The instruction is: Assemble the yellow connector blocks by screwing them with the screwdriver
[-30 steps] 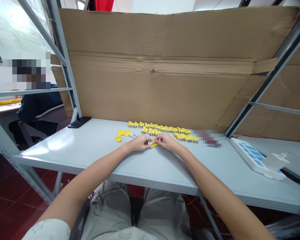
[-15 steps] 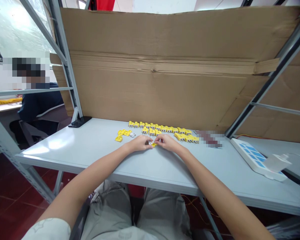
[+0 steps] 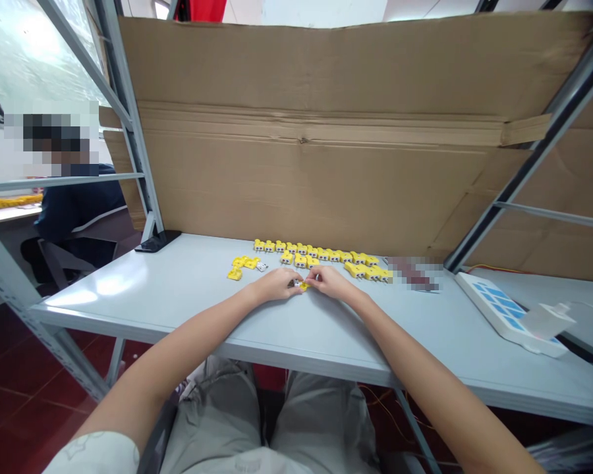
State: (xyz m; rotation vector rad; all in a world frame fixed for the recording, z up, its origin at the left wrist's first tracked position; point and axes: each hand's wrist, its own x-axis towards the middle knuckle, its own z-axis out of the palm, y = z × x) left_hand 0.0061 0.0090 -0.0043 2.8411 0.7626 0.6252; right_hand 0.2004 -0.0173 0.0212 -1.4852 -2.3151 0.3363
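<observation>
My left hand (image 3: 277, 284) and my right hand (image 3: 332, 280) meet over the white table top (image 3: 178, 289), fingertips pinching a small yellow plastic module (image 3: 304, 286). A small white-and-dark part (image 3: 294, 283) shows at my left fingertips, partly hidden by them. Just beyond my hands, several similar yellow modules (image 3: 316, 257) stand in a long, uneven row. More yellow modules (image 3: 242, 263) lie loose to the left, and a small white piece (image 3: 261, 266) sits beside them.
A cardboard sheet (image 3: 301, 178) stands behind the table between metal shelf uprights. A black phone-like object (image 3: 155, 241) lies at the back left. A white-and-blue panel (image 3: 508, 313) sits at the right. A seated person (image 3: 79, 210) is at another table, left.
Both hands stay almost in place around the small yellow module, with only slight finger movement. The view has shifted a little.
</observation>
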